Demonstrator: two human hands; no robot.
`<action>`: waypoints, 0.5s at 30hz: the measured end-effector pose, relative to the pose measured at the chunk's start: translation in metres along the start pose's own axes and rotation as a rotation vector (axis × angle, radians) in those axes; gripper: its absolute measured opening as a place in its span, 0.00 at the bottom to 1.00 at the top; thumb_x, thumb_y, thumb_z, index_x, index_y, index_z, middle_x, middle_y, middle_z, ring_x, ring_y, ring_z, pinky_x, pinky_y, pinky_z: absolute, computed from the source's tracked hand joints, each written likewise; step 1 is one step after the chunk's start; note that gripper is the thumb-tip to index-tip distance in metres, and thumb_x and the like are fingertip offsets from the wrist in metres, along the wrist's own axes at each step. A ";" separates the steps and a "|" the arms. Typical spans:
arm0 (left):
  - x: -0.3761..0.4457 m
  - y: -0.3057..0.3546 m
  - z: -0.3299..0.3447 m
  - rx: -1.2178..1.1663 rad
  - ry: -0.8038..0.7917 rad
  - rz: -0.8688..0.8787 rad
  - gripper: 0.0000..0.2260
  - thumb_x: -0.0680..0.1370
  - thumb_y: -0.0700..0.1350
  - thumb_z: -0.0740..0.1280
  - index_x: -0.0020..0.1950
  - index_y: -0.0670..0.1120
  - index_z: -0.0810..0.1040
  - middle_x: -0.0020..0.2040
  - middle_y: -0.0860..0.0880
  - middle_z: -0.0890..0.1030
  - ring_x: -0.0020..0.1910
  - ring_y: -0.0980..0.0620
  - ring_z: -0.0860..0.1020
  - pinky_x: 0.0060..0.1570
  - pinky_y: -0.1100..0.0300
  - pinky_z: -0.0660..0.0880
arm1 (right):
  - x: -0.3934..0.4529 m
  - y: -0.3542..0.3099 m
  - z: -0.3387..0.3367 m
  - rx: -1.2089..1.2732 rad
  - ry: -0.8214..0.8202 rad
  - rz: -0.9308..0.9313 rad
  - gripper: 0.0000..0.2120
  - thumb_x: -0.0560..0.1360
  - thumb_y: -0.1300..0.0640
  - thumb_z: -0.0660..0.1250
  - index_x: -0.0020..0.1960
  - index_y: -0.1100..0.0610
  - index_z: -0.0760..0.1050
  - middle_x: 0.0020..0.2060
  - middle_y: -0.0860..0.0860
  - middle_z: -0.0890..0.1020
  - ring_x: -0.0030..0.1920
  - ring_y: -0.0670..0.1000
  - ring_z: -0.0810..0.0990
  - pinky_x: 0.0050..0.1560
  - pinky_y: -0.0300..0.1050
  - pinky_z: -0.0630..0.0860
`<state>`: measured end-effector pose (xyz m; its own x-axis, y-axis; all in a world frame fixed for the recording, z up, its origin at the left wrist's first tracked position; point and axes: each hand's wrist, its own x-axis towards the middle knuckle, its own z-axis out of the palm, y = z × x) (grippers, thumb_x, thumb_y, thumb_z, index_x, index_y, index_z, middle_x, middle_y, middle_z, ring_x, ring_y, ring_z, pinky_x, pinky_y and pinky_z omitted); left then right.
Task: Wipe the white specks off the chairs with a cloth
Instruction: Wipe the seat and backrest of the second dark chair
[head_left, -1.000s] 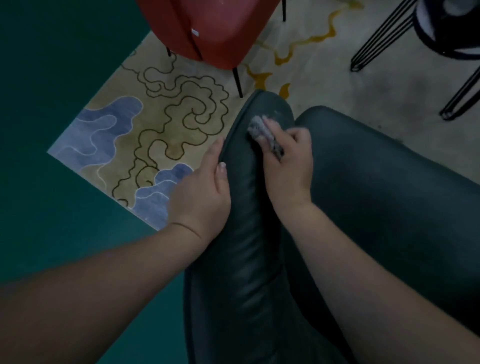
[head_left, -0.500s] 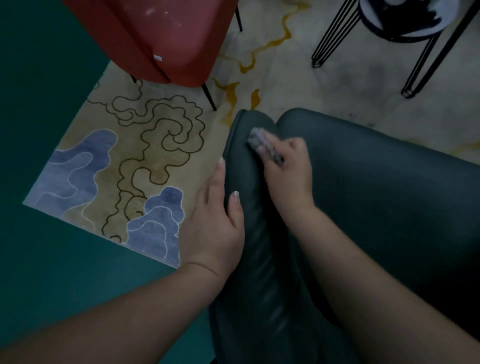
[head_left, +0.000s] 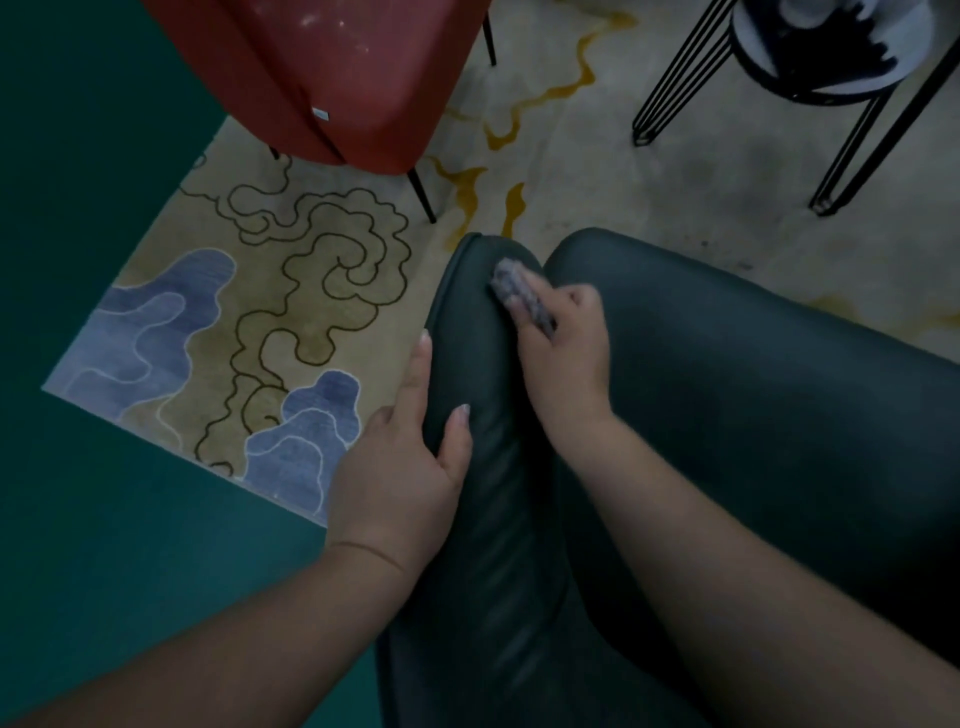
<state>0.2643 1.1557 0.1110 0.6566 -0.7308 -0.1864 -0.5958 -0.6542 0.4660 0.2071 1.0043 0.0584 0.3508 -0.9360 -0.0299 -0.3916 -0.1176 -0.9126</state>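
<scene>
A dark green leather chair (head_left: 753, 415) fills the lower right, its left armrest (head_left: 478, 332) running up the middle. My right hand (head_left: 566, 353) grips a small grey cloth (head_left: 514, 288) and presses it on the far end of that armrest. My left hand (head_left: 410, 462) holds the armrest's outer edge lower down, fingers over the side and thumb on top. A red chair (head_left: 332, 78) stands at the top left, with white specks on its seat.
A patterned beige, blue and yellow rug (head_left: 249, 322) lies on a green floor (head_left: 104, 545). A round stool with thin black wire legs (head_left: 831, 83) stands at the top right, beyond the green chair.
My view has tilted up, so more of the red chair and stool show. My right hand with the cloth has stayed at the armrest's end, and my left hand has slid back along the armrest toward me.
</scene>
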 end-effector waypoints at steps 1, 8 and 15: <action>0.000 0.000 0.000 0.001 0.000 0.002 0.28 0.76 0.63 0.49 0.70 0.70 0.36 0.56 0.46 0.77 0.48 0.46 0.77 0.41 0.55 0.71 | -0.022 0.003 -0.005 -0.009 -0.012 -0.061 0.10 0.76 0.53 0.67 0.57 0.49 0.77 0.42 0.43 0.68 0.41 0.37 0.73 0.43 0.27 0.69; -0.002 0.001 0.001 0.042 0.057 0.008 0.28 0.76 0.64 0.48 0.72 0.70 0.37 0.57 0.48 0.76 0.47 0.45 0.75 0.40 0.56 0.67 | 0.010 0.005 0.000 -0.032 -0.020 -0.143 0.15 0.76 0.57 0.68 0.62 0.53 0.78 0.44 0.49 0.68 0.39 0.38 0.70 0.44 0.24 0.66; -0.001 0.002 0.001 0.046 0.079 0.020 0.29 0.77 0.62 0.50 0.76 0.64 0.44 0.49 0.46 0.79 0.45 0.45 0.76 0.39 0.56 0.67 | -0.017 0.012 -0.011 0.154 -0.043 0.112 0.14 0.79 0.53 0.64 0.63 0.51 0.77 0.49 0.54 0.75 0.44 0.46 0.79 0.47 0.38 0.78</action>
<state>0.2620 1.1547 0.1108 0.6780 -0.7272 -0.1075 -0.6286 -0.6493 0.4281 0.1870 1.0154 0.0519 0.3502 -0.9248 -0.1489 -0.2970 0.0412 -0.9540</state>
